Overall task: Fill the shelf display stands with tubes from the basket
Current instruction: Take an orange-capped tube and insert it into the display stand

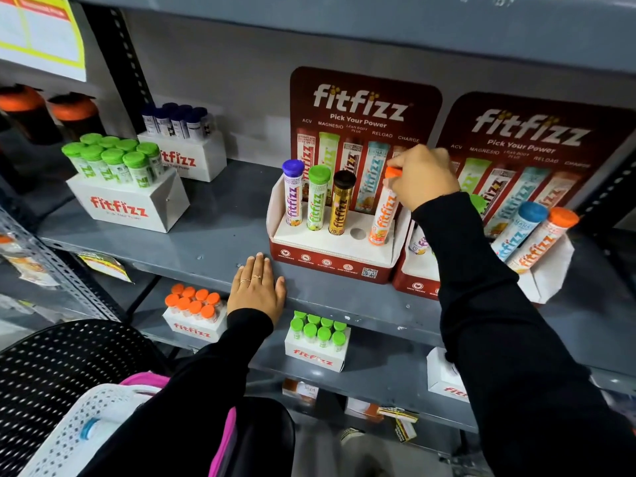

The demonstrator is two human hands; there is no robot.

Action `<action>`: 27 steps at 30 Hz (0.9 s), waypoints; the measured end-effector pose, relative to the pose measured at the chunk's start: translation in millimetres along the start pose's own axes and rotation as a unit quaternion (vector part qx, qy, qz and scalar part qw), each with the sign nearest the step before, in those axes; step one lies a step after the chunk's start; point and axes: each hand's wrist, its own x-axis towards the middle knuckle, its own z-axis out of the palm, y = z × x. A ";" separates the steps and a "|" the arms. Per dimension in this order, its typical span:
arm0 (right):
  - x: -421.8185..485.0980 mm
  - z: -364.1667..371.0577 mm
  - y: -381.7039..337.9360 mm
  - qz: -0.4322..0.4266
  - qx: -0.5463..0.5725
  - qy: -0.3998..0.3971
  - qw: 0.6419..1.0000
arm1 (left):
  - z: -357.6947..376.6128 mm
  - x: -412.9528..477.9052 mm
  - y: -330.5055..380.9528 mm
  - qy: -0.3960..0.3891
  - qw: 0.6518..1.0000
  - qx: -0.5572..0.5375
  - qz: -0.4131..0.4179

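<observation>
A red-and-white display stand (pixel 330 259) sits on the grey shelf. In its holes stand a purple-capped tube (pixel 293 196), a green-capped tube (pixel 318 197) and a black-capped gold tube (pixel 342 203). One hole (pixel 358 233) is bare. My right hand (pixel 425 175) grips the top of an orange-capped tube (pixel 382 218), whose base sits in the stand's rightmost hole. My left hand (pixel 256 287) lies flat on the shelf edge, holding nothing. A second stand (pixel 418 287) to the right holds a blue-capped tube (pixel 519 232) and an orange-capped tube (pixel 543 239). A white perforated basket (pixel 69 432) is at bottom left with a blue cap inside.
White boxes of green-capped tubes (pixel 117 160) and dark-blue-capped tubes (pixel 179 122) stand at the shelf's left. The lower shelf carries boxes of orange-capped tubes (pixel 194 306) and green-capped tubes (pixel 318 330). A black perforated chair back (pixel 62 366) is at bottom left.
</observation>
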 end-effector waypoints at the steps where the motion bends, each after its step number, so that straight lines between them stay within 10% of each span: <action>1: 1.2 1.9 1.6 0.008 0.001 0.003 1.000 | 0.1 0.1 0.1 0.000 1.000 0.001 -0.001; 27: 4.4 10.9 18.4 -0.008 0.027 -0.058 0.998 | -7.4 -2.2 3.0 -0.020 1.000 0.019 0.001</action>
